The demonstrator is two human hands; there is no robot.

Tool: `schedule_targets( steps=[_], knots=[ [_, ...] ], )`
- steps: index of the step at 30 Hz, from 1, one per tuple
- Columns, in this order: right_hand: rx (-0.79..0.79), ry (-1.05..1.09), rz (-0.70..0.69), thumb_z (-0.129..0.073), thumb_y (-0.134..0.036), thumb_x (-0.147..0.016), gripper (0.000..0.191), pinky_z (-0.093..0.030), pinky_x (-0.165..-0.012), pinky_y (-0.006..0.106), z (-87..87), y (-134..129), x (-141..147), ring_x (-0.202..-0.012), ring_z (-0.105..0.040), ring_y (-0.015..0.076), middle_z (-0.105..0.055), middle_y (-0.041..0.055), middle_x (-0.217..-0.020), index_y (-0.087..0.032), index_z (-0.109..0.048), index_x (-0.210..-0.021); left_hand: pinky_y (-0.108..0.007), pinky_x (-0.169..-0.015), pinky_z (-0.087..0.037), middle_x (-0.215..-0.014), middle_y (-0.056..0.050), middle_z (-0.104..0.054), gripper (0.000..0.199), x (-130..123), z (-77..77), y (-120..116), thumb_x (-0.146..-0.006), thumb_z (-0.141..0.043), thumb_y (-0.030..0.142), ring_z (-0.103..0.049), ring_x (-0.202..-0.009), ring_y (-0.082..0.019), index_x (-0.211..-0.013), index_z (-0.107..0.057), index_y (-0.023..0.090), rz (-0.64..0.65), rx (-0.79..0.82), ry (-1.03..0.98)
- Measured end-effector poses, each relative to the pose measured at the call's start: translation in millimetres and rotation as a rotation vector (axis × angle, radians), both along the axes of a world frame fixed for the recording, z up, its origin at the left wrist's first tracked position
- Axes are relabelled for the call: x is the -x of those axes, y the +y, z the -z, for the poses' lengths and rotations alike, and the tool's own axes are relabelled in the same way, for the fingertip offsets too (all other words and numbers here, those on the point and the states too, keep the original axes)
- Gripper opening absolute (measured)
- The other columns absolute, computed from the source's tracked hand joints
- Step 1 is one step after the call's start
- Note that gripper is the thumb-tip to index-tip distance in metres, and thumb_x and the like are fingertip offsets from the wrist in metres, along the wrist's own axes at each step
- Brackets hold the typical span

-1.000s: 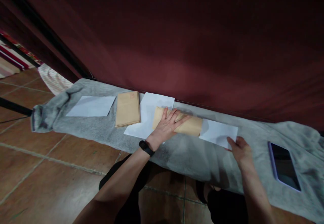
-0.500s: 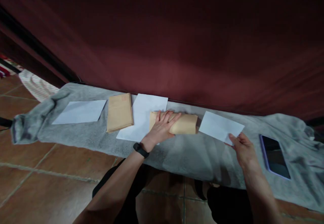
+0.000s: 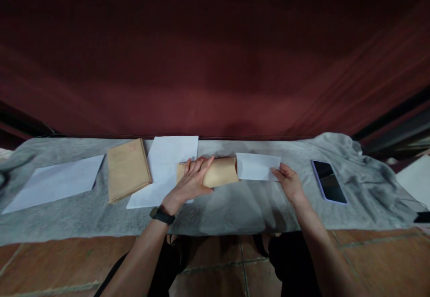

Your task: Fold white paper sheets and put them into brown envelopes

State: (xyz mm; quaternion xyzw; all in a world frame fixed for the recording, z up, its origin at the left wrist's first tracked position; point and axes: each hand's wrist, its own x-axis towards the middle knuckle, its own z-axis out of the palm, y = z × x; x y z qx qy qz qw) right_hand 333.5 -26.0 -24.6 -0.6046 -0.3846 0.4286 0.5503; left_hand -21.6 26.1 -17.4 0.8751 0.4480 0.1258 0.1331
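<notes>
A brown envelope (image 3: 220, 172) lies across the grey cloth, its open end facing right. My left hand (image 3: 192, 178), with a black band on the wrist, rests on it with fingers spread. My right hand (image 3: 288, 181) pinches the right end of a folded white paper (image 3: 257, 166). That paper's left edge is at the envelope's open end; whether it is inside cannot be made out. White sheets (image 3: 173, 149) lie partly under the envelope and beside a stack of brown envelopes (image 3: 128, 169).
Another white sheet (image 3: 55, 182) lies at the far left. A phone in a purple case (image 3: 329, 181) rests right of my right hand. The grey cloth (image 3: 231, 212) covers a long narrow surface before a dark red curtain (image 3: 215, 109). Tiled floor shows below.
My right hand has brought the white paper left, up to the envelope's open end, and it now lies straighter. My left hand stays on the envelope. The camera view has turned.
</notes>
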Motion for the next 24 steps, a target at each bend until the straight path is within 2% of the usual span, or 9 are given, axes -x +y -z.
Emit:
schedule_targets(
  steps=[2, 5, 10, 16, 20, 24],
  knots=[
    [-0.018, -0.030, -0.006, -0.082, -0.058, -0.061, 0.045, -0.052, -0.073, 0.033, 0.8, 2, 0, -0.073, -0.064, 0.0196, -0.074, 0.0012, -0.078, -0.020, -0.071, -0.083, -0.063, -0.122, -0.007, -0.148, -0.015, -0.042, 0.120, 0, 1.8, 0, -0.070, -0.083, 0.039, -0.034, -0.146, -0.035, -0.162, -0.006, 0.029, 0.020, 0.009, -0.006],
    [0.020, -0.046, -0.088, -0.079, -0.058, -0.063, 0.045, -0.052, -0.075, 0.035, 2.2, 1, 0, -0.076, -0.065, 0.0209, -0.074, 0.0025, -0.082, -0.020, -0.073, -0.085, -0.064, -0.122, -0.005, -0.148, -0.014, -0.043, 0.120, 1, 4.6, 1, -0.070, -0.082, 0.039, -0.034, -0.145, -0.035, -0.162, -0.005, 0.030, 0.009, 0.000, -0.004],
    [0.168, -0.023, -0.209, -0.077, -0.053, -0.062, 0.040, -0.051, -0.063, 0.033, 5.8, -3, -6, -0.066, -0.062, 0.0198, -0.071, 0.0024, -0.074, -0.019, -0.073, -0.082, -0.064, -0.122, -0.004, -0.149, -0.014, -0.041, 0.121, 2, 8.6, 4, -0.069, -0.081, 0.038, -0.034, -0.145, -0.036, -0.162, -0.005, 0.031, -0.003, -0.017, 0.011],
    [0.196, -0.028, -0.276, -0.075, -0.047, -0.063, 0.034, -0.047, -0.054, 0.028, 6.5, -4, -13, -0.058, -0.057, 0.0163, -0.066, 0.0002, -0.065, -0.018, -0.073, -0.081, -0.065, -0.122, -0.005, -0.146, -0.013, -0.044, 0.122, 3, 12.8, 6, -0.068, -0.081, 0.041, -0.037, -0.143, -0.038, -0.162, -0.006, 0.030, -0.015, -0.001, 0.004],
    [0.192, -0.007, -0.322, -0.074, -0.045, -0.066, 0.033, -0.045, -0.052, 0.025, 8.6, -3, -4, -0.057, -0.056, 0.0151, -0.065, -0.0010, -0.064, -0.017, -0.073, -0.083, -0.063, -0.122, -0.005, -0.145, -0.013, -0.045, 0.121, -2, 11.2, 4, -0.068, -0.081, 0.042, -0.038, -0.142, -0.037, -0.162, -0.007, 0.029, 0.028, 0.000, -0.002],
    [0.161, -0.019, -0.309, -0.069, -0.049, -0.072, 0.032, -0.042, -0.053, 0.025, 19.9, 0, 18, -0.058, -0.055, 0.0146, -0.066, -0.0003, -0.065, -0.018, -0.072, -0.077, -0.063, -0.122, -0.006, -0.147, -0.013, -0.043, 0.121, -12, 9.7, 2, -0.067, -0.082, 0.044, -0.037, -0.143, -0.038, -0.162, -0.008, 0.028, 0.044, -0.005, -0.020]
  ],
)
